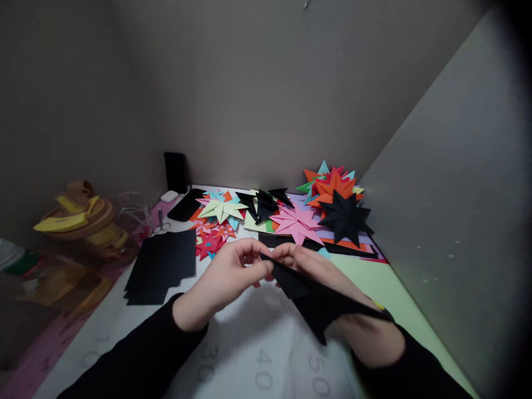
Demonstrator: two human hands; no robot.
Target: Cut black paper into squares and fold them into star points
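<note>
Between my two hands is a folded black paper piece (pixel 311 299) with several pointed flaps, slanting down to the right over my right wrist. The fingers of my left hand (pixel 235 271) pinch its upper left tip. My right hand (pixel 316 266) is closed on the same piece close beside, partly hidden behind the paper. Black paper sheets (pixel 164 263) lie left of my left hand. Beyond my hands are a pink paper star (pixel 296 221) and a black paper star (pixel 346 217).
A pale green paper star (pixel 222 210) tops a colourful pile at the back. Scissors (pixel 161 221), a black phone (pixel 185 205) and a white case (pixel 169 196) lie at the back left. Brown and yellow tape rolls (pixel 83 219) stand further left. A grey wall (pixel 457 183) rises at right.
</note>
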